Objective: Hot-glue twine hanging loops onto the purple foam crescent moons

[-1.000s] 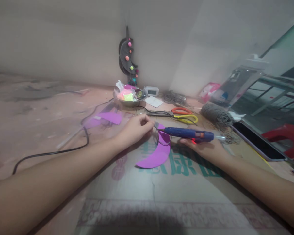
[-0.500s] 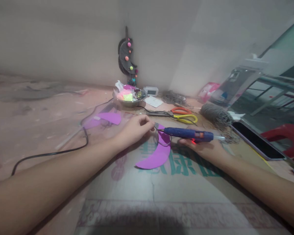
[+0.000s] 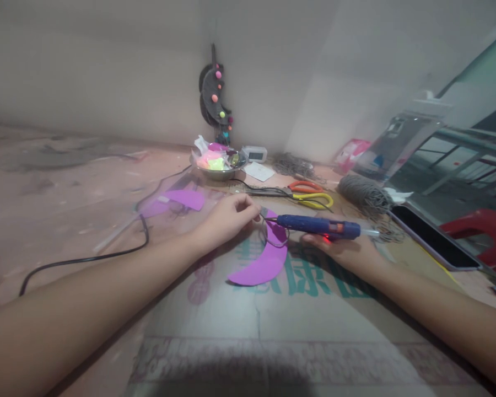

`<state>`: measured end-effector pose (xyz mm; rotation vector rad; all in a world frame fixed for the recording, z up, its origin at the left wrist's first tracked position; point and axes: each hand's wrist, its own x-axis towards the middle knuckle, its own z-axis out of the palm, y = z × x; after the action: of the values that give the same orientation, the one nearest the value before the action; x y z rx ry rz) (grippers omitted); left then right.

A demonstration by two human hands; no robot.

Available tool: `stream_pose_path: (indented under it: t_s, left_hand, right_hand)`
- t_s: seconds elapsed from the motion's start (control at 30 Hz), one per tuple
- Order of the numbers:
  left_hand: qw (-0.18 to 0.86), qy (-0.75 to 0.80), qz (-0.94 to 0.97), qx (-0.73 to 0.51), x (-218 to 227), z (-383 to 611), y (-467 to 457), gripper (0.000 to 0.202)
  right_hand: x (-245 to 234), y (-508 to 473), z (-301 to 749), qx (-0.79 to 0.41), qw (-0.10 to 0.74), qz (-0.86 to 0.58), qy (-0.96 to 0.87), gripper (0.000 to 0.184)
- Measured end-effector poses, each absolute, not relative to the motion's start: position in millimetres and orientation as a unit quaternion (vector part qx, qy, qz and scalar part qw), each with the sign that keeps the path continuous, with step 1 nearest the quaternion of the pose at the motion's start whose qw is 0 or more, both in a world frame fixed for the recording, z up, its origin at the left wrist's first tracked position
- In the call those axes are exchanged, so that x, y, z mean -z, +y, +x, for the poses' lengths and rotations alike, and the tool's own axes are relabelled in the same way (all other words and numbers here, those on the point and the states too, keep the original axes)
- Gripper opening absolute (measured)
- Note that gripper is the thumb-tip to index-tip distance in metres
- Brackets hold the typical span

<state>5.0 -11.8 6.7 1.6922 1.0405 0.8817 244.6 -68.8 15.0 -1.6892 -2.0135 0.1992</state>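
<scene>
My right hand (image 3: pixel 339 245) is wrapped round a blue hot glue gun (image 3: pixel 314 224), whose red light glows and whose clear glue stick pokes out at the back. Its nozzle points left at the upper end of a purple paper crescent (image 3: pixel 268 259). Pinched between the fingertips of my left hand (image 3: pixel 237 215) is a grey yarn end (image 3: pixel 263 216), close to the nozzle. From there the yarn loops over the crescent. The crescent lies on a printed cardboard sheet (image 3: pixel 215 325).
Behind my hands lie scissors (image 3: pixel 310 194) with red and yellow handles and a bowl (image 3: pixel 219 174) of bright packets. A grey yarn ball (image 3: pixel 364 193) and a phone (image 3: pixel 434 237) are on the right. Purple scraps (image 3: pixel 186 198) and a black cord (image 3: pixel 86 258) are on the left.
</scene>
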Motion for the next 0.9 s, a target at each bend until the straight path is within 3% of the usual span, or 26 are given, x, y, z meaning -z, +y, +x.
stream_pose_path:
  t_s: [0.9]
  left_hand:
    - [0.486, 0.419, 0.68, -0.355, -8, 6, -13, 0.021]
  right_hand:
    - [-3, -68, 256, -0.076, 0.288, -0.636, -0.711, 0.024]
